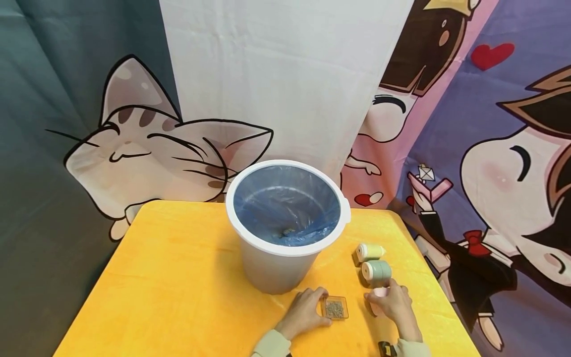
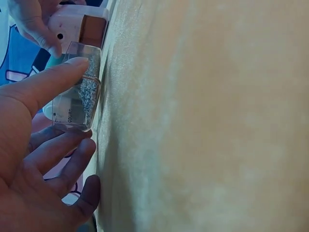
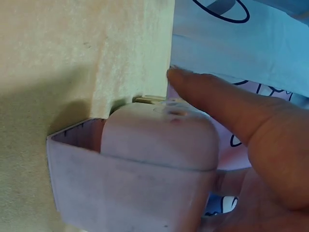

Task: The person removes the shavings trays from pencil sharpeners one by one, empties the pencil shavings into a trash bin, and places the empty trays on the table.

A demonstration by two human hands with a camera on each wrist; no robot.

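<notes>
My left hand [image 1: 305, 312] pinches a small see-through box of grey shavings [image 1: 334, 308], a pencil sharpener's drawer, between thumb and fingers. In the left wrist view the clear drawer [image 2: 75, 108] stands close to the yellow cloth, the thumb across its side. To the right, my right hand [image 1: 396, 303] grips a pale pink pencil sharpener [image 1: 380, 292] low over the table. The right wrist view shows this sharpener [image 3: 135, 188] large, with a hollow slot at one end; some fingers are hidden behind it. A green sharpener [image 1: 379, 271] and a yellow sharpener [image 1: 369, 252] lie just beyond.
A white bin [image 1: 274, 270] lined with a blue plastic bag [image 1: 285, 198] stands at the middle back of the table, with a little dark debris at its bottom. Yellow cloth [image 1: 178, 277] covers the table. A cartoon-printed curtain [image 1: 285, 74] hangs behind.
</notes>
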